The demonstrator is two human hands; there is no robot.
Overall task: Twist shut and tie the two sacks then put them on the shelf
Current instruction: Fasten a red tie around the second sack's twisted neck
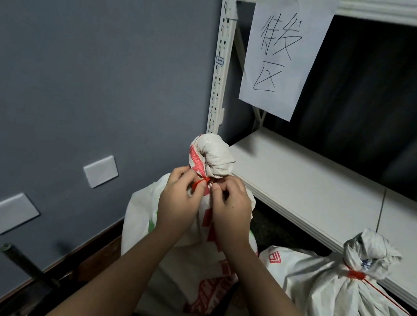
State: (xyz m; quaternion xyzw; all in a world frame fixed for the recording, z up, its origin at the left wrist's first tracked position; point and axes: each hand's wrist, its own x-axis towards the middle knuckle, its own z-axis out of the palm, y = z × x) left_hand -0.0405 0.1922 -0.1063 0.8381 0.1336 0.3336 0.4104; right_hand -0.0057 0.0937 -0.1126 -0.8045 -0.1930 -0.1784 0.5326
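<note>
While both hands work at its neck, a big white sack with red print [192, 270] stands on the floor beside the blue-grey wall [84, 71], just in front of the low white shelf [313, 187]. Its top is twisted tight into a fat knob that sticks up above the hands. What is inside it cannot be seen, but it looks full and round. A thin red string [200, 182] goes around the twisted neck. The left hand [178, 205] is on the left side of the neck with its fingers curled, and it pinches the red string between thumb and fingertips. The right hand [232, 210] is on the right side, fingers curled in close to the neck as well; it seems to pinch the string or the neck, but I cannot tell which. Both arms reach up from the bottom of the picture, side by side. A second white sack [341, 300] sits on the floor to the right, near the first one and touching the front edge of the shelf. Its top is already twisted and a red tie [354, 274] is wrapped around its neck, with a loose red end hanging down its side. A sheet of paper with hand-drawn writing [284, 53] hangs from the upper shelf. Two white plates [100, 171] are set in the wall.
</note>
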